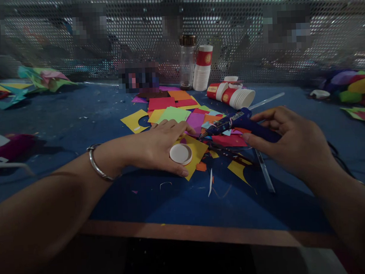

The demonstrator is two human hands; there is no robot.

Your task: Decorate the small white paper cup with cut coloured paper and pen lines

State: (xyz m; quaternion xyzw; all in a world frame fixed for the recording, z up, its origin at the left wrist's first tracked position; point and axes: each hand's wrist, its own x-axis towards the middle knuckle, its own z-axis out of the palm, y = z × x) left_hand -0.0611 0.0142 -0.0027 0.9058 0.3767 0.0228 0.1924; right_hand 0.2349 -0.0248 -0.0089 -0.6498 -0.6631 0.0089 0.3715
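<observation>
A white round cup bottom (180, 154) with a low rim lies on a square of yellow paper (198, 154). My left hand (154, 148) rests over the paper's left part, fingers spread, with the thumb and forefinger on either side of the cup bottom. My right hand (290, 141) is closed round the handle of a dark blue hot glue gun (238, 120). The gun's nozzle points left, close to my left fingertips and above the coloured paper. Beneath the gun lie dark scissors (227, 151), partly hidden, and a clear glue stick (265, 174).
Behind my hands lie coloured paper pieces (174, 113). A clear bottle (187, 65), stacked paper cups (201, 70) and toppled cups (231, 95) are farther back, before a perforated metal screen (143, 30). Paper scraps (240, 171) lie near the table's front edge (173, 230).
</observation>
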